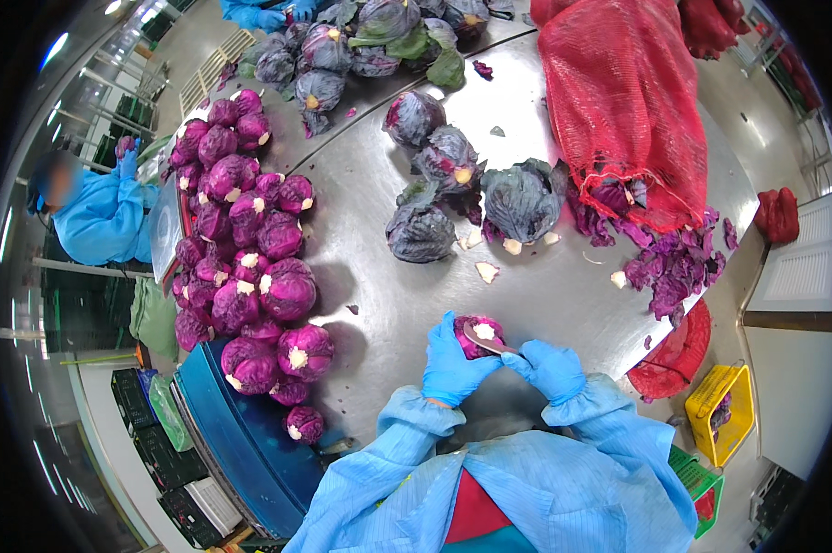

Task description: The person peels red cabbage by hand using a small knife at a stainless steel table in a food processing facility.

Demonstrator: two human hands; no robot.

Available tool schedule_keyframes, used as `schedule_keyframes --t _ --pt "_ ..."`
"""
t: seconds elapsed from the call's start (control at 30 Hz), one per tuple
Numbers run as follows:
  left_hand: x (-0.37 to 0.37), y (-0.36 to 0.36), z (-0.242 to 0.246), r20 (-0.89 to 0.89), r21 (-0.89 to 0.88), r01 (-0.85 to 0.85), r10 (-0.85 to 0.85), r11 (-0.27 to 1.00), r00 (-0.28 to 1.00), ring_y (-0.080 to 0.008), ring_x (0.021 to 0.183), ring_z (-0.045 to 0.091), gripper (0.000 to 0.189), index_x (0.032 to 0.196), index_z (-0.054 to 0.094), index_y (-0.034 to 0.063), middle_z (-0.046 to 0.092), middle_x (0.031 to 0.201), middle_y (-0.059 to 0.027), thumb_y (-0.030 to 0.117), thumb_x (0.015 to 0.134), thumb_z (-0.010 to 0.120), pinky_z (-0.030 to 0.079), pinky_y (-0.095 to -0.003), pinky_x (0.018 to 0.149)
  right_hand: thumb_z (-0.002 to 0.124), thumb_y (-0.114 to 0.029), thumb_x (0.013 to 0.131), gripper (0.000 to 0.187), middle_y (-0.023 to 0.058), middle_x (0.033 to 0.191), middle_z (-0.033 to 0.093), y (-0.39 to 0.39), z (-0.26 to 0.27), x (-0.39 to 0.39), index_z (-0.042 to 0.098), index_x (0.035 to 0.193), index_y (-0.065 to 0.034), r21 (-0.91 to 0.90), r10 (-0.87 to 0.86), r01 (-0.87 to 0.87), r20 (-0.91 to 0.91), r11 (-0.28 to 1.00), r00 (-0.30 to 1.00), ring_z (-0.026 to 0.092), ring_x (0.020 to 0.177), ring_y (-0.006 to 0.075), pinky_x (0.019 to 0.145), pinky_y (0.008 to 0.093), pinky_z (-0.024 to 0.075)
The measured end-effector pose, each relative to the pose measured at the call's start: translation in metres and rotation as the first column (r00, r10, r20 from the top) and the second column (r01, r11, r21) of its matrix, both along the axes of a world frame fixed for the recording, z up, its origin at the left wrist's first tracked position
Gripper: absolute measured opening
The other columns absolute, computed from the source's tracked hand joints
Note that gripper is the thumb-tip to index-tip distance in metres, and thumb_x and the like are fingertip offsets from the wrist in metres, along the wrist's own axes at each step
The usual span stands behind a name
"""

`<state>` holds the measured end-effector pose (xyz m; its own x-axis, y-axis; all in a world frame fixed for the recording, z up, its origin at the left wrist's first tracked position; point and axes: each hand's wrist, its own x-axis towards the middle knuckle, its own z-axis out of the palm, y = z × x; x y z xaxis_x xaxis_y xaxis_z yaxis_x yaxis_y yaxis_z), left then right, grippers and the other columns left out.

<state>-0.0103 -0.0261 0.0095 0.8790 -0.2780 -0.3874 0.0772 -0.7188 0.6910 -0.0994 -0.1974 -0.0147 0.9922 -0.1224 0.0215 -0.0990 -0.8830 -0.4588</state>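
Observation:
My left hand [455, 363], in a blue glove, holds a peeled red cabbage [468, 329] above the steel table, its white cut stem facing up. A knife [488, 343] is in my gloved right hand [549, 372], its blade lying against the cabbage beside the stem. Beyond my hands sit several untrimmed cabbages with dark outer leaves, the closest being a greyish one [421, 231] and a larger leafy one [523, 202]. Pale stem pieces [486, 272] lie near them. To the left is a heap of peeled purple cabbages [235, 228] with white cut stems.
A red mesh sack [627, 110] lies at the right, with loose purple leaves [672, 266] by its mouth. More untrimmed cabbages [326, 52] are at the far side, near another person's gloved hands [278, 17]. A blue bin [257, 442] stands at left; a yellow crate [721, 415] at right.

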Motion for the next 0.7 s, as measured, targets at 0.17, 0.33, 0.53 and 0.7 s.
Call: schedule_keyframes --t 0.17,0.33,0.53,0.7 --pt "0.002 -0.003 -0.001 -0.052 -0.020 -0.004 0.003 1.000 0.999 -0.0428 0.116 0.043 0.119 0.143 0.025 -0.0006 0.038 0.130 -0.0244 0.046 0.052 0.088 0.038 -0.0489 0.100 0.051 -0.059 0.087 0.049 0.0126 0.068 0.062 0.007 0.017 0.024 0.060 0.072 -0.0133 -0.104 -0.192 0.172 -0.240 0.980 0.952 0.060 0.058 0.0338 0.051 0.0437 0.0473" --pt "-0.015 -0.001 0.005 0.191 0.027 0.070 -0.073 0.997 0.979 -0.0395 0.122 0.039 0.119 0.140 0.027 -0.0033 0.035 0.134 -0.0237 0.043 0.050 0.090 0.035 -0.0453 0.105 0.040 -0.063 0.092 0.062 0.0112 0.067 0.064 -0.053 0.007 0.068 0.068 0.082 -0.0086 0.387 -0.521 0.574 -0.243 0.721 0.818 0.060 0.057 0.0246 0.056 0.0365 0.0486" --pt "0.001 0.024 -0.008 -0.233 -0.491 -0.108 -0.011 0.865 0.972 -0.0240 0.116 0.053 0.111 0.143 0.029 -0.0009 0.051 0.128 -0.0132 0.024 0.055 0.092 0.042 -0.0411 0.102 0.037 -0.061 0.095 0.066 0.0030 0.060 0.055 -0.056 0.008 0.051 0.072 0.086 -0.0058 0.640 -0.354 0.592 -0.475 0.490 0.806 0.050 0.052 0.0116 0.049 0.0282 0.0418" --pt "0.025 0.072 -0.040 -0.387 -0.918 -0.344 -0.260 0.197 0.884 -0.0332 0.128 0.043 0.104 0.145 0.028 0.0065 0.042 0.140 -0.0197 0.029 0.063 0.086 0.038 -0.0490 0.103 0.033 -0.052 0.100 0.062 0.0025 0.059 0.054 -0.018 -0.013 0.032 0.069 0.099 -0.0006 0.849 -0.158 0.495 -0.471 0.186 0.868 0.040 0.042 0.0084 0.038 0.0228 0.0326"
